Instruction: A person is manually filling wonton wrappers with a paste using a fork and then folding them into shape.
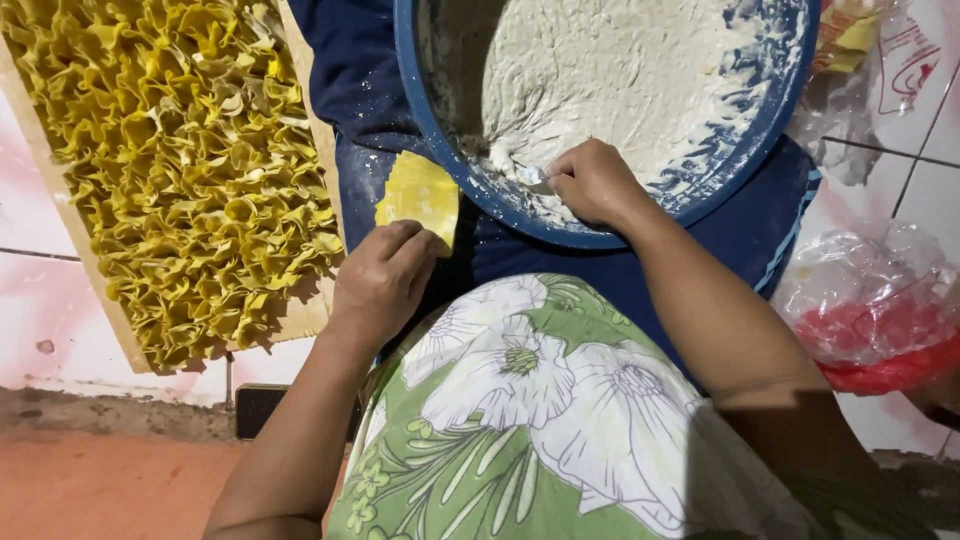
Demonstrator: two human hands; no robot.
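Left hand (385,280) pinches one thin yellow square dough wrapper (420,195); right hand (592,182) works a small metal spoon (535,180) in the filling.

Left grip: fingertips clamped on the wrapper's lower corner, held beside the near left rim of the one round blue plastic basin (430,120) on the lap. Right grip: clenched around the spoon handle, tip in the pale sticky paste (620,70). Judged: wrapper light, limp, tear-prone; best taken at an edge or flat on the palm. One wooden tray (300,320) at left carries folded yellow dumplings (180,160), too many to count. Two plastic bags at right, one (870,330) with red contents.
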